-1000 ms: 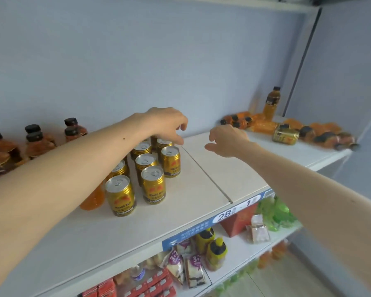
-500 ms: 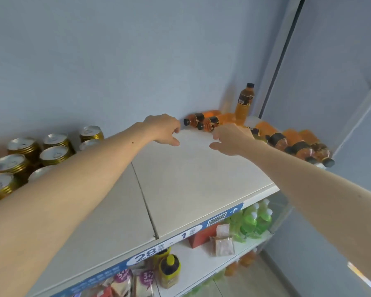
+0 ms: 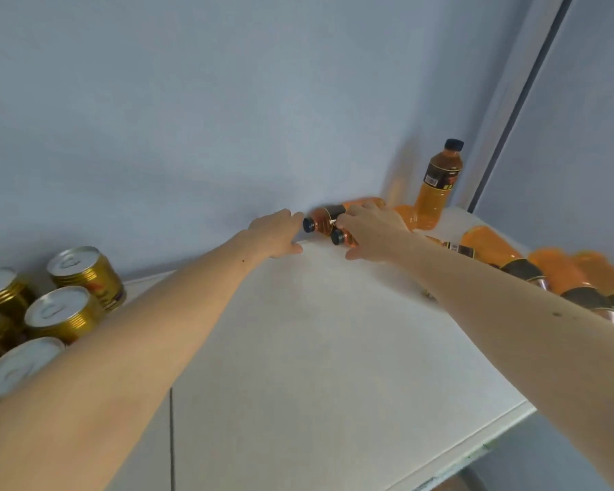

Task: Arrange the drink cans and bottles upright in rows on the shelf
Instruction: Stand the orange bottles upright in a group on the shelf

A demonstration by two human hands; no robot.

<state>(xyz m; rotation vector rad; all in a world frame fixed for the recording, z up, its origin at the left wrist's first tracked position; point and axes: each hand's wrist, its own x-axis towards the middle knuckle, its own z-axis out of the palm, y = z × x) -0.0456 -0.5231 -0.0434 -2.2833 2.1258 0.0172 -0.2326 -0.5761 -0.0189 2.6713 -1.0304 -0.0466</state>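
Both arms stretched fwd, bare forearms converging. Left hand [image 3: 275, 233] palm down, fingers loosely curled, tips right by a bottle [image 3: 322, 220] cap. Right hand [image 3: 371, 230] lies over the bottle, fingers seemingly curling round it; grip partly hidden.

Gold cans [image 3: 73, 306] upright, left; orange bottles [image 3: 560, 267] lying right; one bottle [image 3: 438, 184] upright, back corner.

Two bare forearms, no sleeves (small dark mole on each), unadorned hands.
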